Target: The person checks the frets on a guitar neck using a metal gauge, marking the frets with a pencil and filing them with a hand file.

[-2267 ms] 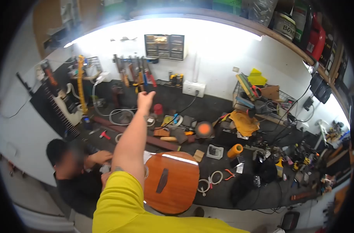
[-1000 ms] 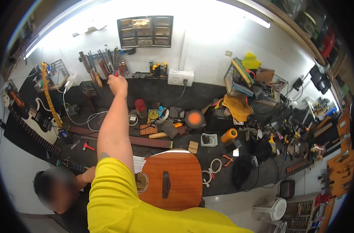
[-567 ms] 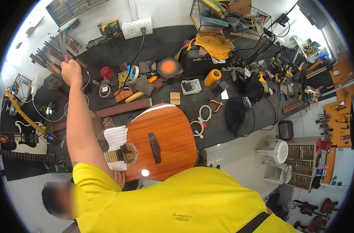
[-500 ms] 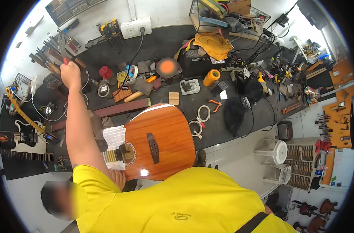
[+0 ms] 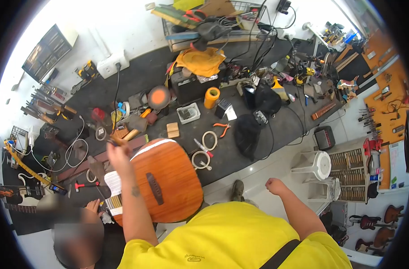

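Note:
My left hand point(image 5: 119, 154) is raised over the upper left edge of the orange-brown guitar body point(image 5: 179, 179). Its fingers are closed round a small dark thing, blurred and partly hidden. My right hand point(image 5: 276, 186) hangs in the air over the floor to the right, a loose fist with nothing visible in it. White paper point(image 5: 113, 183) lies by the soundhole end of the guitar. A dark bridge point(image 5: 154, 189) sits on the guitar top. At the guitar's left end, a co-worker's hand point(image 5: 93, 206) rests near a crumpled white piece.
On the dark bench point(image 5: 231, 161) lie cable coils point(image 5: 201, 160), orange pliers point(image 5: 222, 129), a wood block point(image 5: 173, 130), a white tray point(image 5: 188, 113) and a black cap point(image 5: 247, 136). Hand tools point(image 5: 43, 105) stand along the wall. White stools point(image 5: 318, 166) stand right.
My left hand has come back from the wall tools to above the guitar's edge. My right hand has come into view. The view has swung right, and the co-worker's hand now shows at the guitar's left end.

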Demonstrator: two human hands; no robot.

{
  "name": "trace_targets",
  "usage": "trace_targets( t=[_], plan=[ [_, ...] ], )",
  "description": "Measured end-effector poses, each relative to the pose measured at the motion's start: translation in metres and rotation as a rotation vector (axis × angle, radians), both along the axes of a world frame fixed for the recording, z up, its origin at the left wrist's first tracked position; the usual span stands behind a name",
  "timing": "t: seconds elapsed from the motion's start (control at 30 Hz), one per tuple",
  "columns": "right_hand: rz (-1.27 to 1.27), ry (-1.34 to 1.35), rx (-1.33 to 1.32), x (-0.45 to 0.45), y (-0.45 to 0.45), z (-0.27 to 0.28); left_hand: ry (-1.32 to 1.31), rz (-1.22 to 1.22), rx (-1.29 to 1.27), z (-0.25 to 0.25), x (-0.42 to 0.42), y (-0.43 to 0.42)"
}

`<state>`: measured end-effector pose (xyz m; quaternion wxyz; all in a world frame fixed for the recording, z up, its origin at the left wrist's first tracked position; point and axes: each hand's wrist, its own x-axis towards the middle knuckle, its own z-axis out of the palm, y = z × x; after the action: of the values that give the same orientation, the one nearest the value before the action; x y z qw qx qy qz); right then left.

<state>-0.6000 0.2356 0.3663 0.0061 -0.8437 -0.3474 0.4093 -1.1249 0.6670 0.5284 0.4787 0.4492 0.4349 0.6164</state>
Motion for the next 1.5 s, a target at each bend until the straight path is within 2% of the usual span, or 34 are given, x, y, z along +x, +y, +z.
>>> trace_targets(
  t=[0.03,0.1,0.17,0.2,0.23,0.3,0.33,0.4,0.43,0.5,0.53,0.6,0.67,0.73,0.8,0.87,0.9,1.0,1.07,1.13,1.2,1.27,1.3,1.33,1.4,1.5],
  plan=[
    [0.005,-0.006,0.013,0.006,0.015,0.011,-0.051,-0.106,-0.028,0.004,0.034,-0.022],
    [0.111,0.042,0.246,-0.001,0.045,0.048,-0.124,-0.223,-0.205,0.007,0.106,-0.072],
    [0.101,0.188,0.341,-0.014,0.078,0.092,-0.143,-0.482,-0.336,0.005,0.175,-0.118],
    [0.08,0.37,0.419,-0.017,0.086,0.102,-0.141,-0.573,-0.441,-0.009,0.207,-0.141],
    [0.061,0.551,0.498,-0.015,0.094,0.11,-0.091,-0.768,-0.519,-0.013,0.236,-0.162],
    [0.051,0.8,0.591,-0.01,0.101,0.123,-0.091,-0.884,-0.685,-0.019,0.302,-0.213],
    [0.045,0.81,0.589,0.001,0.097,0.12,-0.1,-1.004,-0.667,-0.029,0.329,-0.231],
    [-0.029,0.713,0.572,0.024,0.086,0.111,-0.005,-1.064,-0.652,-0.042,0.373,-0.253],
    [-0.093,0.763,0.583,0.037,0.077,0.103,0.006,-1.075,-0.671,-0.045,0.387,-0.258],
    [-0.164,0.752,0.594,0.061,0.053,0.105,0.155,-1.024,-0.509,-0.048,0.415,-0.263],
    [-0.215,0.739,0.608,0.07,0.045,0.111,0.149,-1.019,-0.524,-0.048,0.421,-0.27],
    [-0.219,0.844,0.546,0.085,0.041,0.12,0.405,-1.03,-0.266,-0.042,0.428,-0.276],
    [-0.413,0.973,0.573,0.084,0.041,0.119,0.401,-1.028,-0.292,-0.019,0.433,-0.288],
    [-0.28,1.115,0.464,0.095,0.048,0.109,0.208,-1.179,-0.553,-0.018,0.434,-0.302],
    [-0.161,1.253,0.338,0.09,0.057,0.107,0.211,-1.135,-0.591,-0.026,0.435,-0.307],
    [-0.26,1.281,0.364,0.076,0.069,0.134,0.217,-1.115,-0.621,-0.038,0.428,-0.305],
    [-0.201,1.307,0.338,0.078,0.072,0.122,0.224,-1.115,-0.593,-0.043,0.423,-0.3],
    [-0.177,1.199,0.345,0.068,0.088,0.125,0.238,-1.08,-0.596,-0.037,0.407,-0.288],
    [-0.02,1.202,0.34,0.07,0.101,0.108,0.124,-1.138,-0.601,-0.038,0.397,-0.282],
    [-0.096,1.214,0.29,0.059,0.116,0.123,0.043,-1.119,-0.579,-0.044,0.388,-0.271],
    [0.076,1.164,0.199,0.067,0.137,0.117,0.003,-1.103,-0.511,-0.036,0.375,-0.256],
    [0.129,1.128,0.235,0.066,0.157,0.12,-0.052,-1.027,-0.595,-0.029,0.358,-0.244],
    [0.214,1.149,0.202,0.074,0.171,0.116,-0.063,-0.999,-0.568,-0.045,0.352,-0.239],
    [0.289,1.161,0.173,0.082,0.189,0.116,-0.072,-0.944,-0.611,-0.035,0.34,-0.233],
    [0.266,0.788,0.14,0.091,0.219,0.132,-0.129,-0.848,-0.688,-0.029,0.318,-0.224],
    [0.207,0.431,0.56,0.141,0.271,0.085,-0.067,-0.735,-0.674,-0.042,0.287,-0.215]
  ],
)
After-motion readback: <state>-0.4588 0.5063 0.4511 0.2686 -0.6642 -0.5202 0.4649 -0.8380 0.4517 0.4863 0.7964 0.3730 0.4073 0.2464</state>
